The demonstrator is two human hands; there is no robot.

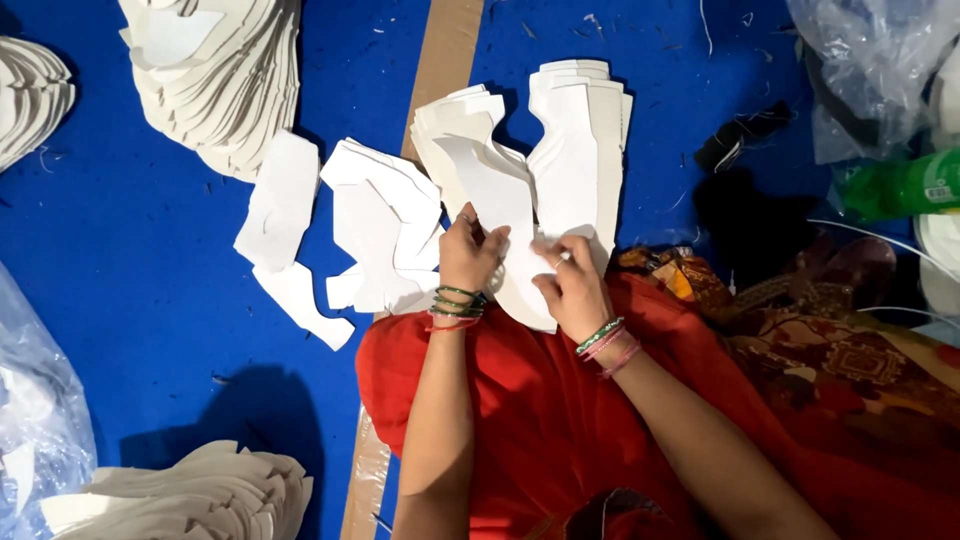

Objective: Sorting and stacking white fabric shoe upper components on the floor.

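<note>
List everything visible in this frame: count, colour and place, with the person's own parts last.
Cut-out stacks: two, white, fanned at centre, under both hands.
Loose cut-outs: a small spread, white, left of the hands.
Large piles: three, white, top left, far left edge, bottom left.
Floor covering: one, blue.
Tape strip: one, tan, running up the middle.
Bottle: one, green, right edge.
Plastic bags: clear, top right and bottom left.
Dark scrap: one, black, upper right.
Red garment: one, over the lap.
Left hand: green bangles, on the cut-outs.
Right hand: green and pink bangles, fingers pinching a cut-out.
</note>
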